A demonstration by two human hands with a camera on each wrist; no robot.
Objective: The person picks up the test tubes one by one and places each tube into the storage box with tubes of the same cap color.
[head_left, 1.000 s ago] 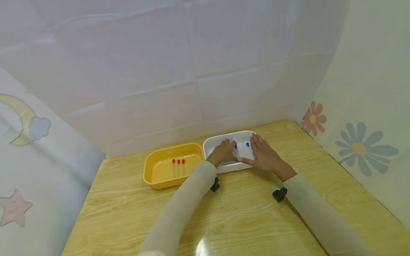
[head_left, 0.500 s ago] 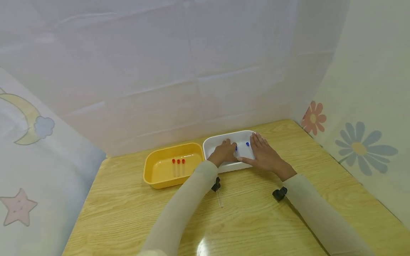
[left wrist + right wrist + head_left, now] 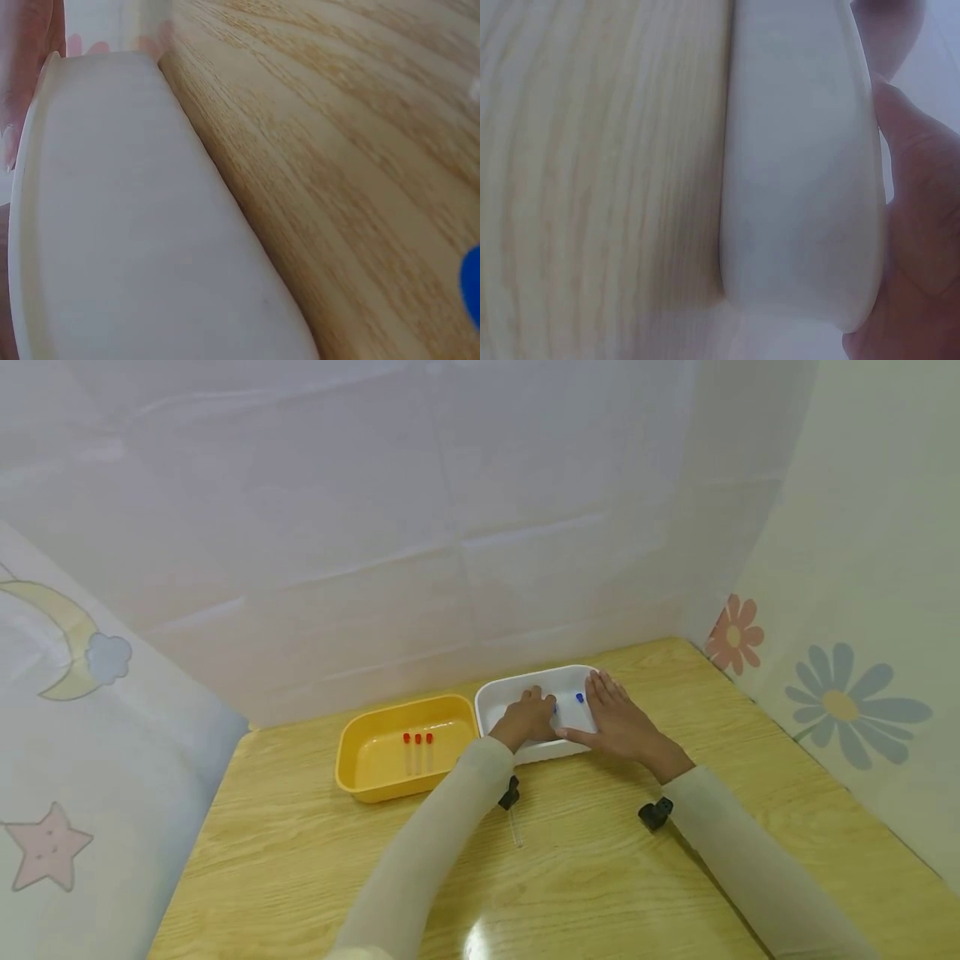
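My left hand (image 3: 534, 714) reaches into the white tray (image 3: 489, 693), its fingers bent around a test tube whose blue cap (image 3: 555, 710) shows beside them. The hand covers most of that tube. Another blue cap (image 3: 580, 697) lies to the right in the tray; its tube is hidden. My right hand (image 3: 621, 722) rests along the tray's right end, fingers straight and thumb spread over the front rim. Both wrist views show the tray's outer wall (image 3: 142, 210), with part of the right hand (image 3: 926, 202) at the rim.
A yellow tray (image 3: 360, 789) adjoins the white one on the left and holds three red-capped test tubes (image 3: 417, 753). One clear tube (image 3: 516, 831) lies on the wooden table (image 3: 585, 877) by my left wrist. A blue piece (image 3: 472, 285) shows at the left wrist view's edge.
My left hand has shifted slightly right, and the blue cap beside its fingers has moved a little toward me and become more covered. The right hand stays put.
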